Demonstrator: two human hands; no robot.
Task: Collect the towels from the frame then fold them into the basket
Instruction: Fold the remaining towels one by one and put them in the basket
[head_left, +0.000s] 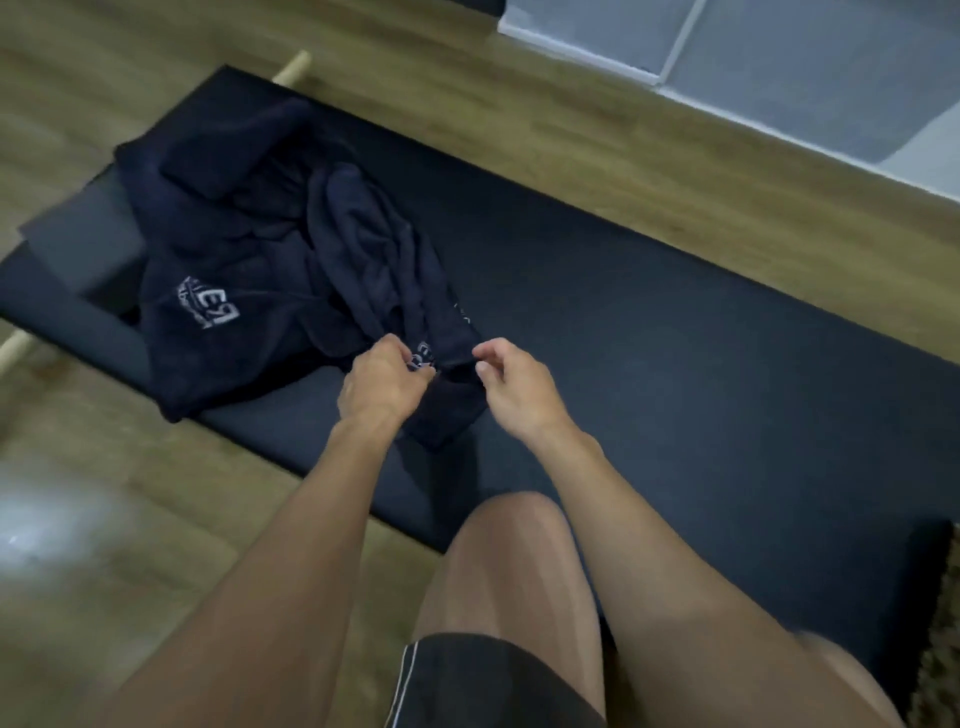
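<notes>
Lying in a crumpled heap on the black mat (675, 338), the navy towels (270, 244) partly cover a grey box (78, 239), maybe the basket. The left hand (384, 387) pinches the nearest towel's edge beside a white stitched logo (423, 357), probably to find a corner for folding. The right hand (519, 395) is at the same edge. Its grip is loosely curled, and I cannot tell if it holds cloth. The fabric looks thick and soft, the mat smooth.
</notes>
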